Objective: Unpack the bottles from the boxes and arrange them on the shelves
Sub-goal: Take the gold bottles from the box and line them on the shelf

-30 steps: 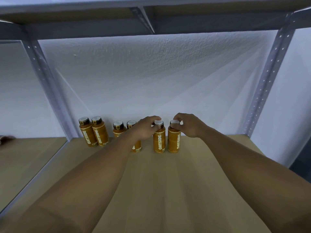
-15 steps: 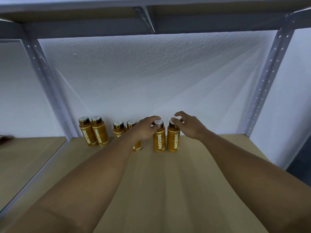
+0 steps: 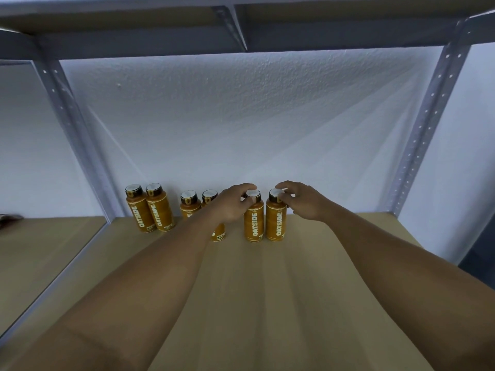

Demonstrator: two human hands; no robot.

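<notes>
Broadly, the wooden shelf (image 3: 267,303) fills the lower half of the frame. A row of six bottles (image 3: 158,210) stands along its back edge, just below centre and close to the wall (image 3: 241,116). The left hand (image 3: 231,207) is set on the fifth bottle (image 3: 254,223), counted from the left of the frame. The right hand (image 3: 305,202) is set on the sixth bottle (image 3: 276,223), just beside it; whether the two touch cannot be told. Each cap (image 3: 253,193) is pinched from above by curled fingertips (image 3: 249,186), and the right hand's other fingers are loosely spread behind.

The step is judged to be the final seating of this pair. It is best done with the bases kept flat on the board and the pair brought into line with the other four. The grip is best released straight upward, so that neither bottle is tipped against its neighbour.

Both bottles are held upright, with the long axis vertical and the caps toward the top of the frame. The lettering runs up each label and is turned to the camera.
</notes>
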